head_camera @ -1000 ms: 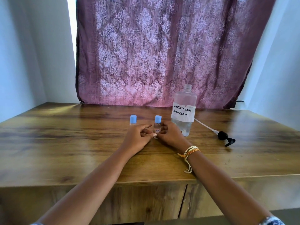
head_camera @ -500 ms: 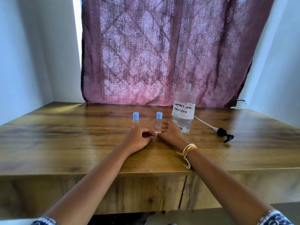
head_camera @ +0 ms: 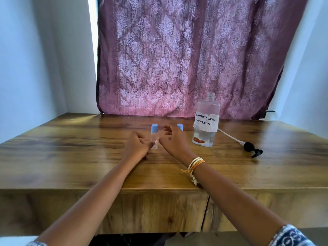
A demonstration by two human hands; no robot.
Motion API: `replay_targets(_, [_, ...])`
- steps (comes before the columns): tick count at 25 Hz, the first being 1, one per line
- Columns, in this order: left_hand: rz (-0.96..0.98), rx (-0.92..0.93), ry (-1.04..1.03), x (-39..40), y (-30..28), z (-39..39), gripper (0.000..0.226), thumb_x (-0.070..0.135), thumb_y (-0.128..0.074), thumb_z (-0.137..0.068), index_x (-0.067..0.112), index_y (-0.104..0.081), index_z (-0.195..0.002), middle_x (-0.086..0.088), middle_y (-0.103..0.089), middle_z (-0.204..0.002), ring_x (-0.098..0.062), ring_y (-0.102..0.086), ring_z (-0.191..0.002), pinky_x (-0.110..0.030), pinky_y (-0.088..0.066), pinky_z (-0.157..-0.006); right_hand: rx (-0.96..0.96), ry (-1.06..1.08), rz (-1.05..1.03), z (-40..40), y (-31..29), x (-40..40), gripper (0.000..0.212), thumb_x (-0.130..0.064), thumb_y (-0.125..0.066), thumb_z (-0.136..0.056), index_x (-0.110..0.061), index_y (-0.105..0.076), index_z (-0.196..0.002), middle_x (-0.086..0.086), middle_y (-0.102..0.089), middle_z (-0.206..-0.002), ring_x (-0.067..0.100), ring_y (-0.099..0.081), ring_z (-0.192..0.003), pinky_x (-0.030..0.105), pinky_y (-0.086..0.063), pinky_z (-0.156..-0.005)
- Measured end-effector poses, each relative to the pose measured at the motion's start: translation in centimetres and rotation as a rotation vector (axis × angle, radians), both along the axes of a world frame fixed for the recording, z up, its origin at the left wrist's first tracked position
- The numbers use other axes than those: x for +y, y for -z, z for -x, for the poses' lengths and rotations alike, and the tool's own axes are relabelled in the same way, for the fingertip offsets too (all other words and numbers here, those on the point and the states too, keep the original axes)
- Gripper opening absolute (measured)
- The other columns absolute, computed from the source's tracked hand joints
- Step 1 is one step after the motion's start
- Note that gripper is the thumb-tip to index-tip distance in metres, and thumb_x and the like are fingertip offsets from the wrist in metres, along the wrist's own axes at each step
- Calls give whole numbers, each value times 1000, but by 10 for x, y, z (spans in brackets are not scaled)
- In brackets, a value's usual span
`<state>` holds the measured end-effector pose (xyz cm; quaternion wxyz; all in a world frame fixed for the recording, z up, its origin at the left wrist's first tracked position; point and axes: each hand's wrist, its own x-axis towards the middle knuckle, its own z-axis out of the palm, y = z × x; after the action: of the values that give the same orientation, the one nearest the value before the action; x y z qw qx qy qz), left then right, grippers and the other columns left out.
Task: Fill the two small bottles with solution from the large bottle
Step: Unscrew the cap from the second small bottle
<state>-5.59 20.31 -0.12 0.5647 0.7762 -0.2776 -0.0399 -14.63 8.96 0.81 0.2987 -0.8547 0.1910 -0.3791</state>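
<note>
2 small bottles stand upright on the wooden table, both with blue caps on. The left small bottle is in plain view; the right small bottle shows only its cap above the right hand. The large bottle, labelled as contact lens solution, stands upright to the right of them, uncapped, with liquid only in its lower part. Its pump head lies on the table further right, well apart from the bottles.

The left hand sits just beside the left small bottle with loosely curled fingers, the thumb at the lower body; whether it touches the bottle cannot be told. The right hand is raised with fingers spread and partly curled, holding nothing visible.

Step in hand, as judged: preparation, before any pouring. Both small bottles are capped, so neither can be filled yet.

Next move calls for:
1. Steady 1 small bottle by its body with 1 hand.
2. Unscrew its blue cap with the other hand.
3. Set the cap aside on the table.

Hidden or unclear: the body of the right small bottle, the fill level of both small bottles, and the right fingertips, which are blurred.
</note>
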Motion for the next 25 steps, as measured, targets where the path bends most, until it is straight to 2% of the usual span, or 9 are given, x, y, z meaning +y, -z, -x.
replay_targets(2, [-18, -12, 60, -7, -5, -11, 48, 26, -82, -71, 19, -47, -104, -1, -60, -81, -19, -64, -66, -36, -53, -65, -15, -33, 44, -12, -2, -1, 38, -21, -70, -80, -11, -58, -115, 3, -62, -109, 16, -59, -101, 31, -52, -88])
replay_targets(4, [-35, -43, 164, -13, -12, -22, 51, 24, -84, -67, 19, -52, -106, -3, -62, -87, -18, -63, -76, -38, -54, -71, -31, -66, 60, -23, -7, -3, 36, -23, -73, -80, -11, -60, -112, 4, -65, -108, 15, -61, -98, 31, -53, -87])
replay_targets(7, [-36, -88, 342, -14, -6, -35, 34, 23, -83, -66, 15, -65, -94, -3, -69, -78, -9, -63, -67, -33, -52, -66, -68, -111, 58, -34, -8, -7, 30, -22, -77, -78, -11, -64, -103, 3, -67, -95, 15, -64, -88, 35, -57, -81])
replay_targets(10, [46, -53, 404, -13, 3, -40, 11, 20, -79, -76, 24, -72, -84, 7, -72, -72, -2, -64, -67, -27, -51, -66, -128, -123, -24, -37, -3, -9, 28, -19, -82, -74, -14, -65, -95, -5, -65, -84, 1, -61, -75, 17, -53, -70])
replay_targets(13, [102, -30, 441, -14, 3, -39, 14, 16, -75, -80, 30, -73, -82, 14, -73, -69, 0, -65, -70, -24, -51, -69, -157, -157, -155, -33, -4, -14, 26, -13, -83, -72, -9, -68, -93, -1, -69, -82, -6, -60, -65, 9, -48, -61])
replay_targets(17, [104, -44, 471, -10, 2, -37, 18, 13, -76, -79, 31, -76, -76, 9, -75, -71, -2, -66, -71, -24, -50, -68, -150, -206, -159, -26, -5, -10, 28, -12, -83, -72, -6, -71, -96, 5, -72, -87, 1, -63, -70, 9, -49, -62])
replay_targets(20, [97, -46, 453, -9, 3, -34, 17, 12, -78, -77, 28, -76, -71, 7, -74, -67, -2, -64, -66, -27, -51, -67, -162, -207, -185, -25, -4, -5, 31, -16, -86, -69, -6, -71, -94, -1, -69, -80, -2, -60, -67, 9, -47, -60])
replay_targets(23, [109, 3, 436, -8, 3, -32, 10, 14, -79, -76, 24, -78, -73, -3, -76, -75, -12, -66, -69, -37, -52, -70, -184, -238, -264, -26, -5, -7, 29, -6, -85, -69, -1, -72, -94, -5, -65, -70, -6, -60, -57, 9, -47, -54])
replay_targets(25, [98, -4, 428, -8, 3, -31, 11, 17, -79, -76, 28, -78, -73, -3, -77, -78, -16, -68, -74, -43, -56, -75, -177, -263, -286, -27, -5, -9, 28, -2, -83, -70, 1, -71, -96, -6, -63, -66, -6, -59, -53, 10, -47, -52])
